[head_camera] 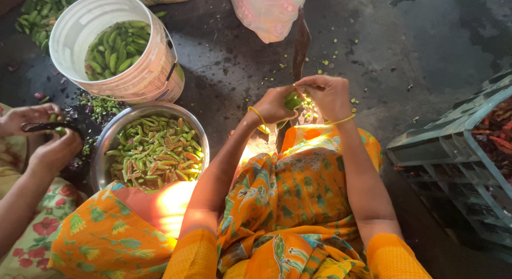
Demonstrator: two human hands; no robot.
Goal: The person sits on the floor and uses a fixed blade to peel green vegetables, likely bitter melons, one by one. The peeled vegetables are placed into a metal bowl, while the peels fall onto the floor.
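A green vegetable [292, 100] sits pinched between the person's two hands, low over the dark floor [426, 39] just ahead of the orange-clad lap. The left hand [274, 106] is curled closed around its near end, and the right hand [326, 95] grips it from the other side with fingers bent tight; both wrists carry thin yellow bangles. The vegetable rests against an upright curved blade [300, 44] that rises from the floor between the hands and leans away toward the far edge of the view. Small green cuttings [325, 60] lie scattered on the floor around the blade's foot.

To the left, beside the person's knee, a steel bowl [109, 140] holds sliced green and reddish pieces. Behind it stands a white bucket [74, 28] with whole green vegetables in water, touching the bowl's far rim. A pink plastic bag [266, 12] lies past the blade. At the right edge, a grey-green plastic crate [453, 135] holds something reddish.

At the far left, another person's hands [42, 135] hold a vegetable against a second dark blade.
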